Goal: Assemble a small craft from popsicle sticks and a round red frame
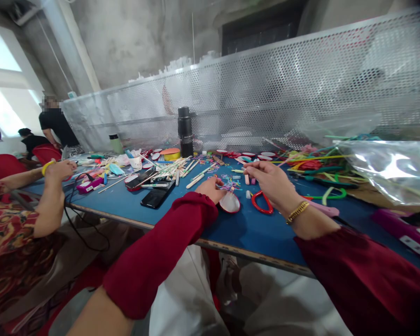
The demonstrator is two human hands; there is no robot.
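My left hand (pixel 211 189) rests low over the blue table, its fingers curled together beside small colourful bits (pixel 227 179) that look like tiny rubber bands. What it pinches, if anything, is hidden. Just right of that hand lies a shallow white oval piece with a red rim (pixel 230 203). My right hand (pixel 271 179), with a gold bracelet on the wrist, is raised slightly, thumb and fingertips pressed together; anything between them is too small to name. Red-handled scissors (pixel 262 203) lie beneath it, near short chalk-like sticks (pixel 247 179).
Left of my hands are wooden sticks (pixel 175 169), a black phone (pixel 157 195) and a black bottle (pixel 184 133). Coloured strips (pixel 315 163) and clear plastic (pixel 392 170) lie to the right. A perforated metal screen (pixel 259 88) stands behind. Another person's hand (pixel 61 169) works at left.
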